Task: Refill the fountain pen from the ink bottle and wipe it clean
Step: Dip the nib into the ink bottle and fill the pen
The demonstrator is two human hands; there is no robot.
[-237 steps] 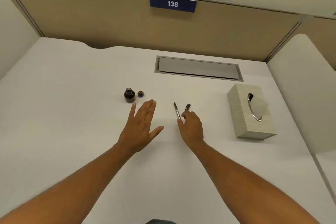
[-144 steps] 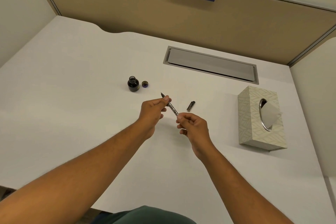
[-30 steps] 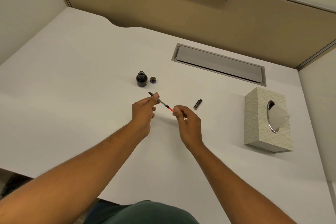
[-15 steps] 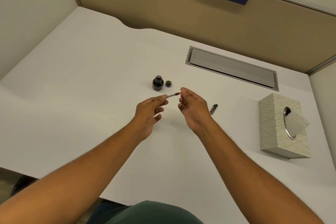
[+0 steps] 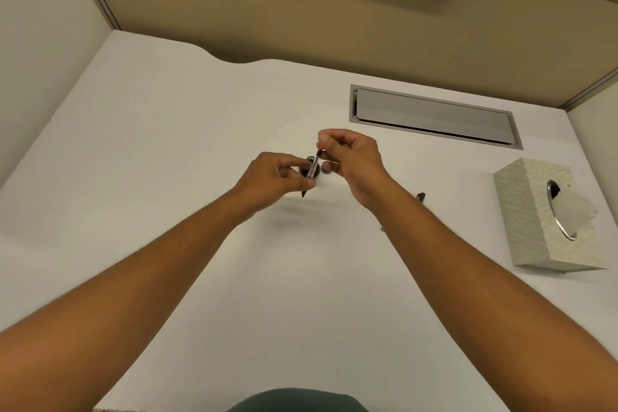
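Note:
I hold the fountain pen [image 5: 313, 166] nearly upright between both hands, its dark nib pointing down. My left hand [image 5: 274, 179] grips the lower part. The fingertips of my right hand [image 5: 354, 157] pinch its red-tipped top end. The dark ink bottle [image 5: 305, 171] stands on the desk right behind the pen, mostly hidden by my left fingers. Its small cap [image 5: 326, 171] lies just to the right, partly covered by my right hand. A dark loose pen part [image 5: 420, 196] lies on the desk beside my right forearm.
A patterned tissue box [image 5: 535, 211] with a tissue sticking out stands at the right. A grey cable hatch [image 5: 434, 117] is set into the white desk [image 5: 167, 144] behind my hands. Partition walls close off the back and sides.
The pen has swung from nearly level to upright with the nib down. Both hands have moved forward over the ink bottle, and my right hand now pinches the pen's top end.

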